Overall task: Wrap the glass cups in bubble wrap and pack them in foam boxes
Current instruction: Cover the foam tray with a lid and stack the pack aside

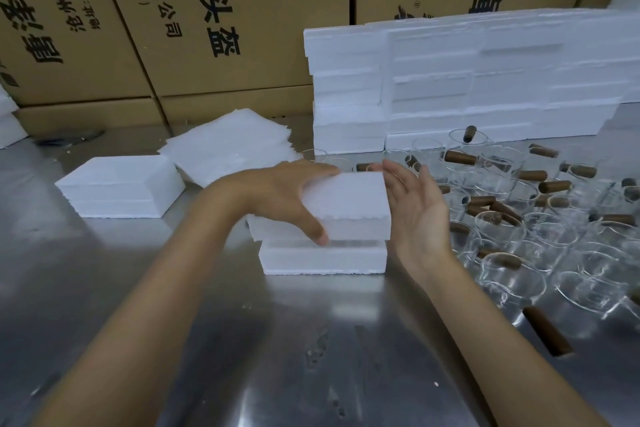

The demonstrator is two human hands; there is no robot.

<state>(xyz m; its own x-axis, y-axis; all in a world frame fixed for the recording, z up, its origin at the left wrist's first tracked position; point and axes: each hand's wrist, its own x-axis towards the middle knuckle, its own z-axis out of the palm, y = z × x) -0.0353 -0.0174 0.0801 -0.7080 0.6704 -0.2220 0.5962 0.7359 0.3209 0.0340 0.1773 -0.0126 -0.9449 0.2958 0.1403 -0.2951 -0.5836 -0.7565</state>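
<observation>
Head view, looking forward and down onto a steel table (104, 288). At centre lies a white foam box base (322, 258), its long axis running left to right across the view, one long side wall facing the camera. Above it a foam lid (349, 204) sits slightly tilted and offset toward the far right, not seated flush; its long axis lies parallel to that of the base, broad face upward. The left hand (277, 198) grips the lid from its left end: fingers lie along the far top edge, and the thumb presses the near side, its tip close to the seam with the base. The right hand (415, 211) stands just beside the lid's right end, palm facing left, fingers straight and loosely spread; whether it touches the foam cannot be told. To the right, well clear of the box, many glass cups (554, 236) with brown handles crowd the table, handles pointing in mixed directions. Left of centre rests a second foam box (117, 187); behind it, a stack of bubble wrap sheets (228, 146). Stacked foam boxes (485, 87) and printed cartons (173, 28) form the background.
</observation>
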